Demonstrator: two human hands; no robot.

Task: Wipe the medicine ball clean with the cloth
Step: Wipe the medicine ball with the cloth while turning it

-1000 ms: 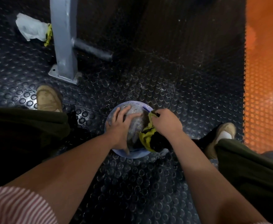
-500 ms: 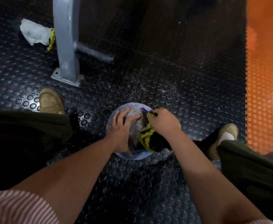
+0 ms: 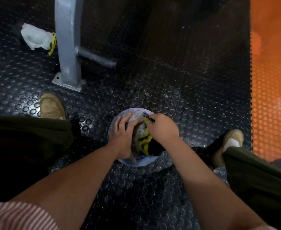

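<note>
The medicine ball (image 3: pixel 137 117) sits on the studded rubber floor (image 3: pixel 178 100) between the 2 shoes (image 3: pixel 52 105). The left hand (image 3: pixel 122 138) steadies its left side, fingers (image 3: pixel 121 121) spread flat. The right hand (image 3: pixel 163 128), fingers curled round the yellow cloth (image 3: pixel 145 141), presses it onto the ball's upper right, directly underneath.

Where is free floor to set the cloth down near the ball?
Free: the black studded floor beyond the medicine ball, between the grey post and the orange floor; also between the forearms. Crowded: at the ball, under left hand, right hand and cloth.
</note>
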